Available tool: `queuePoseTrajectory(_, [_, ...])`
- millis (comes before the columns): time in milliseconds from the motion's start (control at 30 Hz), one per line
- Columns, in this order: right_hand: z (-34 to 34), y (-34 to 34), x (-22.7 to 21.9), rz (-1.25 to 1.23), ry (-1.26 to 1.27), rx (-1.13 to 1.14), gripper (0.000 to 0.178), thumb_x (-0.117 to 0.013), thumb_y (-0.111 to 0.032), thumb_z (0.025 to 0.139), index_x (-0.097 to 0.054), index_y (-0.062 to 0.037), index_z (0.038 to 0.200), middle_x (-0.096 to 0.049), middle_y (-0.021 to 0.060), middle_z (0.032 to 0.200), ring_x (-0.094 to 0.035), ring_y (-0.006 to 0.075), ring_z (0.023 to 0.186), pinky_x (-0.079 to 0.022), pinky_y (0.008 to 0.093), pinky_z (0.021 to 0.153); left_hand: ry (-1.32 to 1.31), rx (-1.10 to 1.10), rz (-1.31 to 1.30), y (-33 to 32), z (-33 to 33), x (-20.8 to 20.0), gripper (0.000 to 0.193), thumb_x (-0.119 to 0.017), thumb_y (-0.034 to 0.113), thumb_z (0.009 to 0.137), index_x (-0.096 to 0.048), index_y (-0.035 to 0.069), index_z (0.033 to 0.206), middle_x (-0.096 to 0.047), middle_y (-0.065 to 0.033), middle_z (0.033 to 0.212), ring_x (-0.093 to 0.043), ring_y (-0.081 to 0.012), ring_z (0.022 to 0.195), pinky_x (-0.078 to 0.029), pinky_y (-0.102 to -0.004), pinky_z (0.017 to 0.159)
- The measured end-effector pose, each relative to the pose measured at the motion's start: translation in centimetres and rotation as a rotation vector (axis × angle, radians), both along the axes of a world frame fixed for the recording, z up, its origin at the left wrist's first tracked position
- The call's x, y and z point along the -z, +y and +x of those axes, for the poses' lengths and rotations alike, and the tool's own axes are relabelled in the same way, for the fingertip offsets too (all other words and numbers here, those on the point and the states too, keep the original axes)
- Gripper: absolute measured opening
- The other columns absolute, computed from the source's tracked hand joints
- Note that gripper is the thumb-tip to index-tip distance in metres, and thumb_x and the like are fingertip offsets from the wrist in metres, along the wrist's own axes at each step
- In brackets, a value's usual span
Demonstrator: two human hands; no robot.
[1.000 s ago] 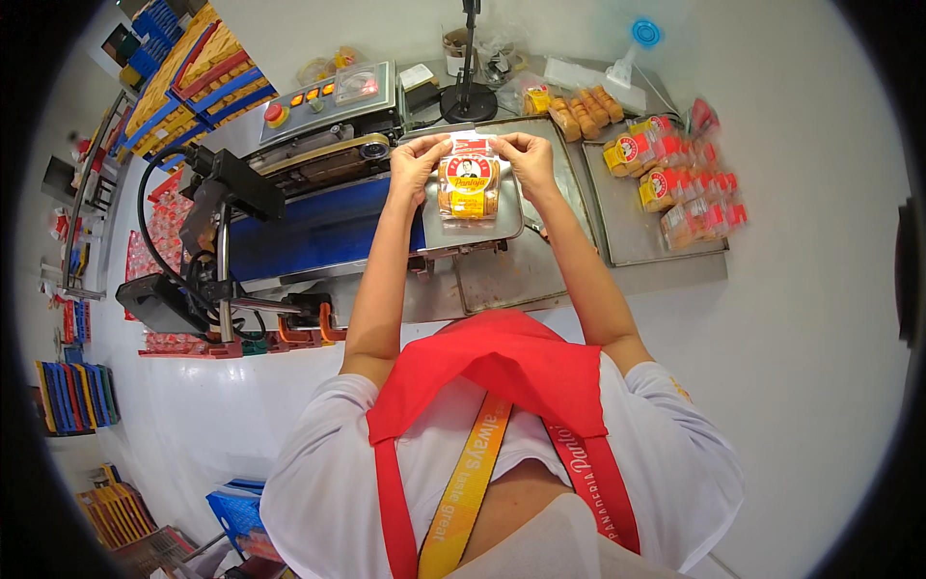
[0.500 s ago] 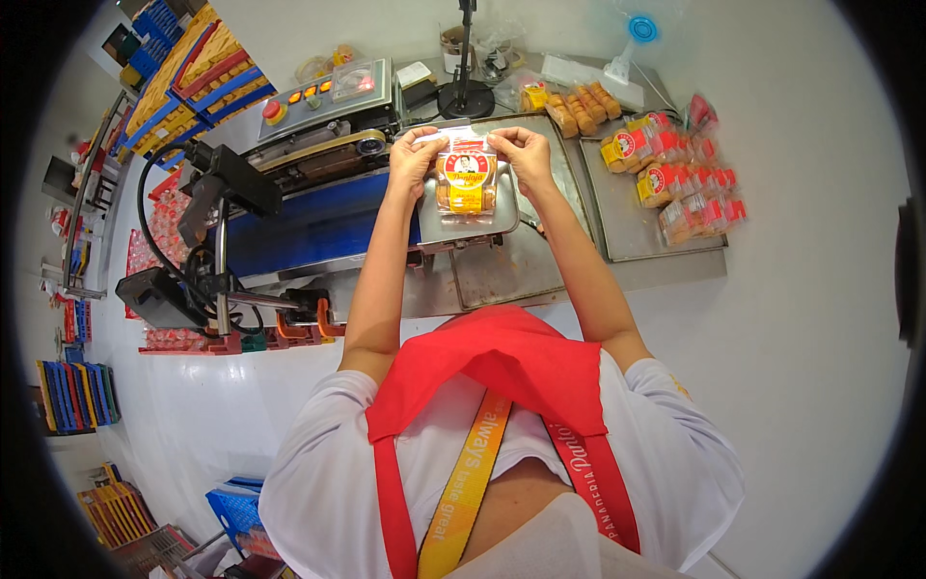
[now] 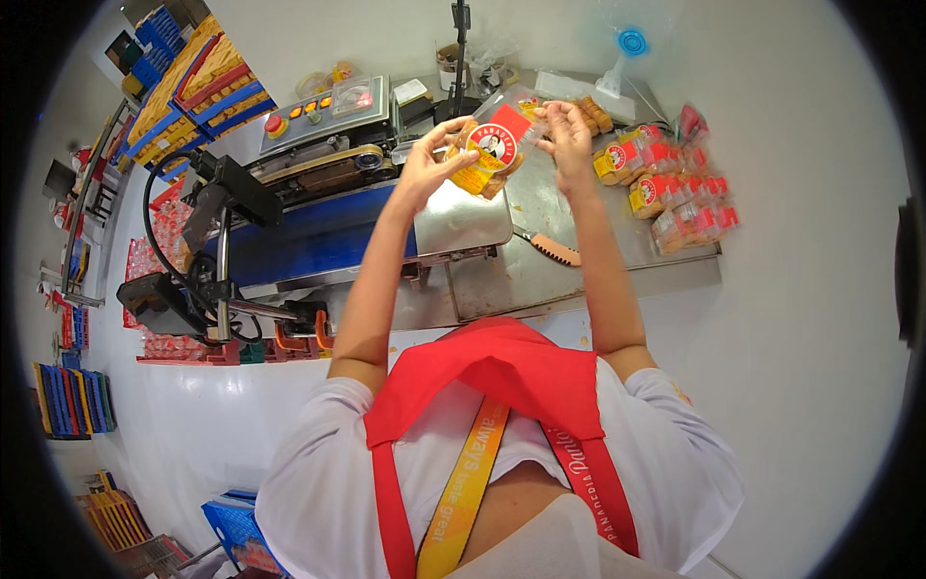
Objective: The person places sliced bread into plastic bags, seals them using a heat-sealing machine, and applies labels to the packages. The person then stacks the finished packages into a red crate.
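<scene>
A clear bag of bread [image 3: 487,159] with a red and yellow label hangs tilted above the steel end plate of the sealing machine. My left hand [image 3: 431,166] is closed on the bag's left side, thumb across its front. At the bag's upper right, my right hand [image 3: 567,143] pinches the clear plastic end. Below the right hand lies a knife with an orange handle [image 3: 555,250] on the metal tray [image 3: 492,285]. The sealing machine's blue conveyor belt [image 3: 318,236] runs off to the left of the bag.
Several filled bread bags [image 3: 675,188] lie at the right of the table, with unbagged bread [image 3: 595,114] behind. A control box [image 3: 323,114] stands at the back left, near a black stand [image 3: 459,58]. An arm-mounted black device [image 3: 241,188] overhangs the belt. Stacked crates [image 3: 207,82] stand beyond.
The bag has gone from upright to tilted, its clear end now toward the upper right. My right hand has moved right, uncovering the knife.
</scene>
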State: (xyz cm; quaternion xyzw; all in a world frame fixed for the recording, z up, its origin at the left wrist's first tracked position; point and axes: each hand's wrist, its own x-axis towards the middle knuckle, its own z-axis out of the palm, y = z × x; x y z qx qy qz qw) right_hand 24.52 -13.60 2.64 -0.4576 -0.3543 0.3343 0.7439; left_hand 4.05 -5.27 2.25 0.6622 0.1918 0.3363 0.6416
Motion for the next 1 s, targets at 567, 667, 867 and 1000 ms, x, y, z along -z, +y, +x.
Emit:
queuePoseTrajectory(567, [-1.8,-1.0,0.2,0.325,0.455,0.003,0.021,-0.051,-0.014,0.096,-0.063,0.001,0.103,-0.066,0.0079,0.095,-0.066,0.014,0.078,-0.056,0.0264,0.066,-0.217,0.226,0.318,-0.9,8.7,-5.4,0.142,-0.092,0.016,0.045,0.004,0.016,0.149,-0.017,-0.0128,0.151,-0.029,-0.0298,0.135,-0.024,-0.0395,0.111])
queuePoseTrajectory(667, [-3.0,-2.6,-2.8,0.289,0.559,0.061,0.019,-0.053,-0.016,0.095,-0.063,-0.0016,0.102,-0.064,0.0034,0.089,-0.059,0.009,0.068,-0.048,0.0236,0.056,-0.186,0.27,0.258,-1.0,10.8,-6.5,0.115,-0.087,0.012,0.054,-0.017,0.007,0.145,-0.042,-0.0125,0.134,-0.044,-0.0221,0.122,-0.036,-0.0362,0.103])
queuePoseTrajectory(867, [0.0,-2.8,0.0,0.021,0.659,0.05,0.028,-0.066,-0.029,0.086,-0.064,-0.0127,0.109,-0.061,-0.0014,0.106,-0.049,0.0086,0.088,-0.036,0.0275,0.075,-0.247,0.416,0.071,0.5,11.6,-7.5,0.081,-0.077,0.009,0.061,-0.039,0.002,0.132,-0.051,-0.0101,0.126,-0.05,-0.02,0.115,-0.042,-0.0337,0.097])
queuePoseTrajectory(1000, [0.8,-3.3,0.0,-0.06,0.653,0.152,0.041,-0.071,-0.033,0.08,-0.062,-0.0136,0.116,-0.056,-0.0028,0.12,-0.044,0.01,0.104,-0.029,0.0335,0.088,-0.166,0.456,-0.048,1.8,12.0,-6.1,0.085,-0.076,0.01,0.06,-0.035,0.002,0.135,-0.051,-0.0108,0.127,-0.05,-0.021,0.114,-0.044,-0.035,0.096])
